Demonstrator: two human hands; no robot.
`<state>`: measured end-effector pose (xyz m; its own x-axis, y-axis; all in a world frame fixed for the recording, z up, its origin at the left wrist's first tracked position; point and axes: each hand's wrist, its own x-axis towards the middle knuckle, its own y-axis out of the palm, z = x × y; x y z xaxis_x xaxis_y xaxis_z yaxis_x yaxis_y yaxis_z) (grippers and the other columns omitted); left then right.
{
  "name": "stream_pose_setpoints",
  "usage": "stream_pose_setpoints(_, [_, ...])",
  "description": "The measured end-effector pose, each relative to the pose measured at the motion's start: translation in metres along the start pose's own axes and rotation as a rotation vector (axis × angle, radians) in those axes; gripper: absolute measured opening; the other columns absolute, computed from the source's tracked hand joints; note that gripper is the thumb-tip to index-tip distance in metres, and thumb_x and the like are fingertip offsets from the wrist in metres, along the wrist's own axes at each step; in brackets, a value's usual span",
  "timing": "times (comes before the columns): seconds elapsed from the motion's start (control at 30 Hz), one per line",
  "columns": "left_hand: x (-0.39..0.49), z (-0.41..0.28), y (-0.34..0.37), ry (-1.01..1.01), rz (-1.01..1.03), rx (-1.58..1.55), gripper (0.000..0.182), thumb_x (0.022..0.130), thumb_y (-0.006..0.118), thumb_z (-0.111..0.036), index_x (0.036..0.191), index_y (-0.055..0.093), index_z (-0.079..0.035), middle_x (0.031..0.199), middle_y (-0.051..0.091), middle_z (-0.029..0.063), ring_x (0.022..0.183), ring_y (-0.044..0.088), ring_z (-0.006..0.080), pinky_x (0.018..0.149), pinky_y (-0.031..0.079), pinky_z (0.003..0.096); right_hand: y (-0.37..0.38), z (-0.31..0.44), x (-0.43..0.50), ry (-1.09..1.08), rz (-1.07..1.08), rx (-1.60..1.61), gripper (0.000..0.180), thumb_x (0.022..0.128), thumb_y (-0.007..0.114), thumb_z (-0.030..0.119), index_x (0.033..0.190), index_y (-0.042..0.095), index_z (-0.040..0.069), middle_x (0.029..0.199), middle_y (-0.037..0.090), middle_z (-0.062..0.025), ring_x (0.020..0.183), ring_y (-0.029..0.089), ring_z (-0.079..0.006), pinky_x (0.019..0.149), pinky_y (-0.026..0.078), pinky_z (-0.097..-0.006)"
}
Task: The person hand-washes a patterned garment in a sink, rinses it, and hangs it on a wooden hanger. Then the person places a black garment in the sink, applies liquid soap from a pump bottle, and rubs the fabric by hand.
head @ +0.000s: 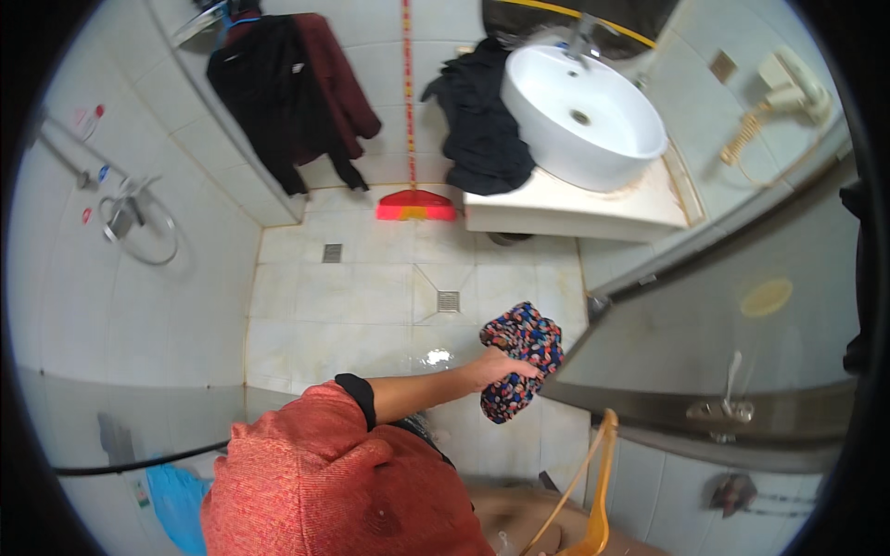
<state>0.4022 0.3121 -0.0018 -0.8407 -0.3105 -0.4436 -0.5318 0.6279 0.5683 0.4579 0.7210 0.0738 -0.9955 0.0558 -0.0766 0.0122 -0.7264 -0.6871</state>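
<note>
My left hand (pixel 506 370) grips a folded dark cloth with a multicoloured pattern (pixel 526 337), above the tiled floor. The left arm reaches across from a red sleeve with a black cuff. My right hand is out of view. At the lower right, an orange-yellow clothes hanger (pixel 603 486) stands out in front of the lower wall; what supports it cannot be seen.
Ahead stands a white basin (pixel 584 111) on a counter (pixel 577 215), with black clothing (pixel 480 125) beside it. A red broom (pixel 415 206) leans upright. Dark garments (pixel 268 90) hang left; a glass door (pixel 667 306) stands right. Water glistens on the floor (pixel 334 295). A blue plastic bag (pixel 174 504) hangs lower left.
</note>
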Motion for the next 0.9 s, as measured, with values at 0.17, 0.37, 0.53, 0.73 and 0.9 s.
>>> stream_pose_setpoints(0.17, [-0.013,0.002,0.0,0.179,-0.038,0.136,0.063,0.063,0.077,-0.011,0.119,0.051,-0.001,0.112,0.06,0.0076,0.103,0.055,0.0191,0.092,0.042,0.0336,0.049,0.014,0.069,-0.158,0.1,0.128,0.044,0.08,0.066,0.01,0.117,0.048,-0.006,0.097,0.058,-0.0146,0.084,0.055,-0.0211,0.075,0.046,-0.0324])
stream_pose_setpoints(0.37, [-0.036,-0.002,0.015,0.278,-0.127,0.22,0.062,0.061,0.077,-0.013,0.117,0.054,0.0,0.112,0.06,0.0087,0.101,0.055,0.0186,0.093,0.043,0.0321,0.09,0.052,0.139,0.016,0.401,0.448,0.028,0.077,0.068,0.012,0.095,0.058,-0.008,0.082,0.062,-0.015,0.07,0.057,-0.0279,0.067,0.047,-0.0397])
stream_pose_setpoints(0.53, [-0.053,-0.006,0.016,0.477,-0.172,0.45,0.071,0.062,0.079,-0.021,0.123,0.05,-0.001,0.119,0.056,0.0084,0.109,0.05,0.0197,0.099,0.037,0.0324,0.153,0.109,0.156,-0.054,0.685,0.562,0.029,0.084,0.059,0.015,0.105,0.055,-0.005,0.078,0.055,-0.0038,0.054,0.049,-0.0106,0.048,0.046,-0.0244])
stream_pose_setpoints(0.73, [-0.077,-0.021,0.003,0.403,-0.024,0.416,0.057,0.064,0.079,-0.007,0.116,0.055,-0.001,0.111,0.06,0.005,0.099,0.057,0.0137,0.09,0.045,0.0311,0.195,0.178,0.114,-0.055,0.811,0.632,0.039,0.076,0.071,0.015,0.107,0.053,-0.001,0.089,0.06,-0.0054,0.073,0.056,-0.0112,0.06,0.047,-0.0248])
stream_pose_setpoints(0.9, [-0.108,-0.052,-0.022,0.372,0.13,0.367,0.062,0.066,0.078,-0.007,0.121,0.049,-0.001,0.114,0.058,0.0043,0.102,0.055,0.0136,0.092,0.044,0.0323,0.221,0.218,0.077,0.064,0.788,0.894,0.04,0.072,0.069,0.003,0.108,0.053,-0.001,0.092,0.06,-0.0041,0.078,0.058,-0.0126,0.075,0.048,-0.0267])
